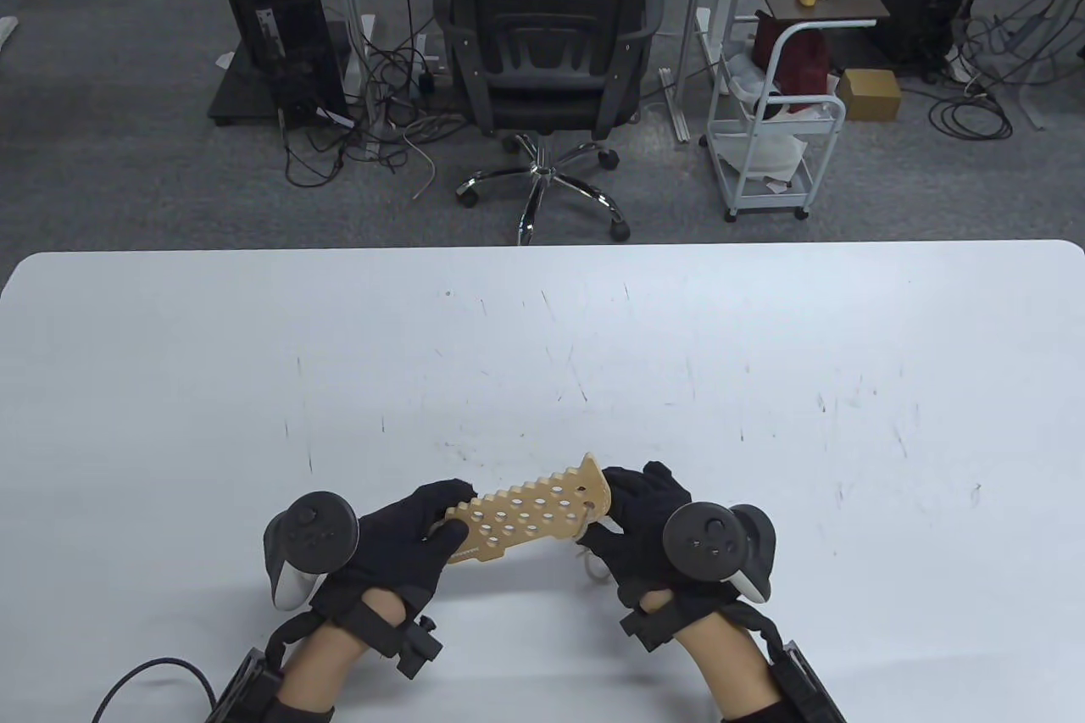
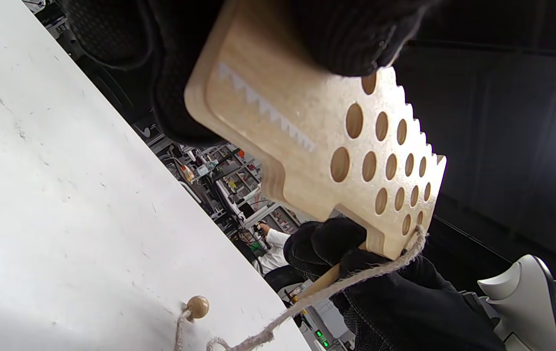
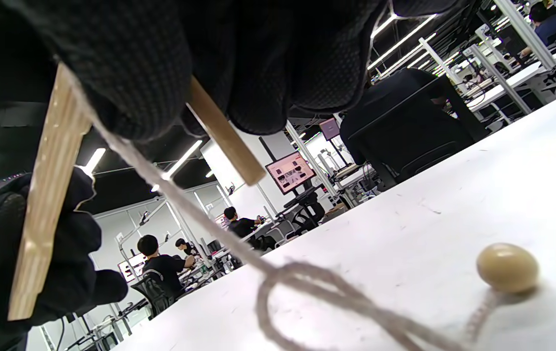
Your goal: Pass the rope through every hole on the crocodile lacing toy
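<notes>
The wooden crocodile board point(image 1: 525, 515) with several round holes is held just above the table near its front edge. My left hand point(image 1: 441, 515) grips its toothed head end, fingers curled over it point(image 2: 346, 34). My right hand point(image 1: 614, 511) is at the other end and pinches the wooden needle point(image 3: 224, 139) between its fingers point(image 3: 136, 58). The pale rope point(image 3: 180, 200) runs from the board's corner point(image 2: 421, 234) down to the table in a loose loop. It ends in a round wooden bead point(image 3: 507, 268) lying on the table under the board. All holes that show are bare.
The white table point(image 1: 542, 350) stretches wide beyond the hands. Past its far edge stand a black office chair point(image 1: 547, 36) and a white cart point(image 1: 776, 121). A cable point(image 1: 153, 672) trails from my left wrist at the front edge.
</notes>
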